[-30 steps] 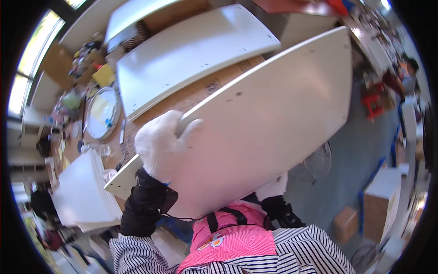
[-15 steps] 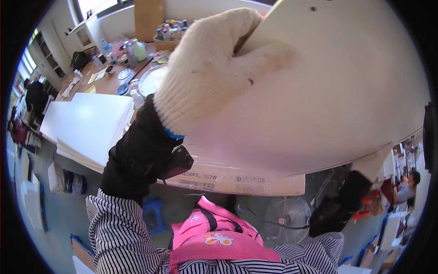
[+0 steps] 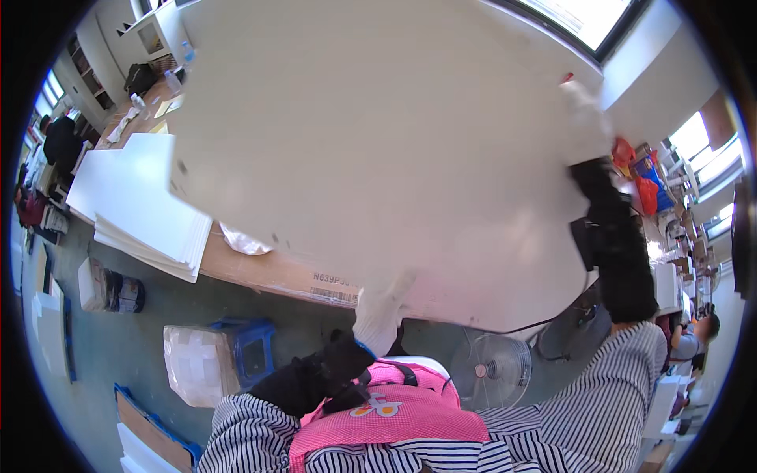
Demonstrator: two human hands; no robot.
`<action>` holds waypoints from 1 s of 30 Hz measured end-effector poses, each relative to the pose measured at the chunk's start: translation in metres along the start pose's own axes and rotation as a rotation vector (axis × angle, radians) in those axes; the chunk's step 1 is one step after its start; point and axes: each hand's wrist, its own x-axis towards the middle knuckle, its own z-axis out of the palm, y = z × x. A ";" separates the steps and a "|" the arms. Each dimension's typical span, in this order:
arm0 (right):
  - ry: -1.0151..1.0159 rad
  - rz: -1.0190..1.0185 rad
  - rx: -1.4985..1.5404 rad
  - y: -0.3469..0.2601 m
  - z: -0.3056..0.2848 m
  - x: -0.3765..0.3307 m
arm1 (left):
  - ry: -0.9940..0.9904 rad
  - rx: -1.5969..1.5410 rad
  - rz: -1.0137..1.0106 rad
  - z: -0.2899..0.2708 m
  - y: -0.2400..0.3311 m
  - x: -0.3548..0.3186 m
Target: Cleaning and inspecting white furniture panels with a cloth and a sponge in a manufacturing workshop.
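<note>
A large, thin off-white board (image 3: 371, 150) fills the middle of the view, raised over the work table. Small dark marks show near its left corner and lower edge. My left hand (image 3: 381, 317), in a white knitted glove, holds the board at its near edge, close to my body. My right hand (image 3: 585, 118), also gloved in white and smeared by motion, grips the board's right edge with the arm stretched out. Part of the fingers of each hand is hidden or blurred. Black sleeves cover both forearms over striped cloth.
Several white boards (image 3: 146, 201) lie stacked on the table's left. Brown cardboard (image 3: 236, 264) covers the table's near edge. Below stand a standing fan (image 3: 489, 370), a blue stool (image 3: 254, 351) and a taped box (image 3: 197, 364). Other people sit or stand at far left and right.
The board has swung round in front of me. My left hand has come from its upper left edge down to the near edge; my right hand has moved up and away along the right.
</note>
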 end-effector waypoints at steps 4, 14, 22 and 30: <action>-0.307 0.053 0.131 -0.039 0.064 -0.055 | -0.019 -0.302 -0.211 -0.033 -0.091 0.006; -0.884 0.141 0.146 -0.043 0.220 -0.176 | 0.080 -0.285 -0.701 -0.069 -0.177 0.019; -1.025 0.236 0.215 -0.054 0.276 -0.213 | 0.151 -0.155 -0.855 -0.092 -0.215 0.045; -0.613 0.201 0.294 -0.032 0.233 -0.259 | 0.431 0.692 0.039 -0.181 -0.030 0.045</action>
